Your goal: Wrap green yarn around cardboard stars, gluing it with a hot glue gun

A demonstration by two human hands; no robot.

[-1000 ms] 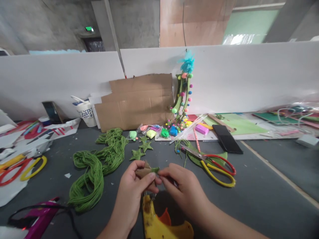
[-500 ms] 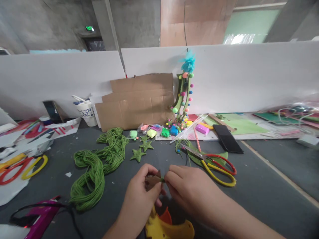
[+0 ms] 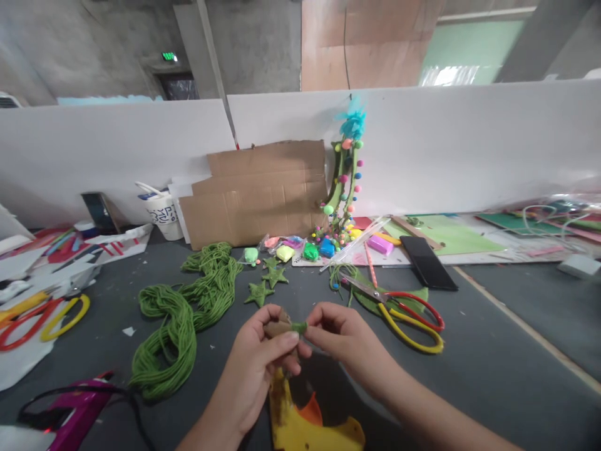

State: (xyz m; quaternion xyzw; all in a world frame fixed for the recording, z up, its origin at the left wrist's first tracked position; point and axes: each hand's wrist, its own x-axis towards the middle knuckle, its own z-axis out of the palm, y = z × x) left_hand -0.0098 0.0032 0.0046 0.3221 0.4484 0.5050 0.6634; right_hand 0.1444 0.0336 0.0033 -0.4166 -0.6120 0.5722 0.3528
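My left hand (image 3: 253, 357) grips a small brown cardboard piece (image 3: 276, 328) between thumb and fingers. Green yarn (image 3: 299, 327) is wound round the end of that piece nearest my right hand. With thumb and fingertips pinched together, my right hand (image 3: 345, 332) holds the yarn beside the wrapped end. Just below my hands lies a yellow plastic tool with an orange trigger (image 3: 312, 410), which looks like a glue gun. Several green yarn-covered stars (image 3: 260, 292) lie beyond my left hand. A skein of green yarn (image 3: 164, 341) lies to the left.
Scissors with red and yellow handles (image 3: 413, 319) rest on green felt at right, near a black phone (image 3: 428, 263). Cardboard (image 3: 258, 194) leans against the white partition beside a pompom-decorated green shape (image 3: 338, 175). A purple glue gun (image 3: 77, 416) with its cord lies front left.
The cardboard piece has turned in my left hand, showing more of its green wrapping. My right hand has shifted from a closed grip over the end to a fingertip pinch.
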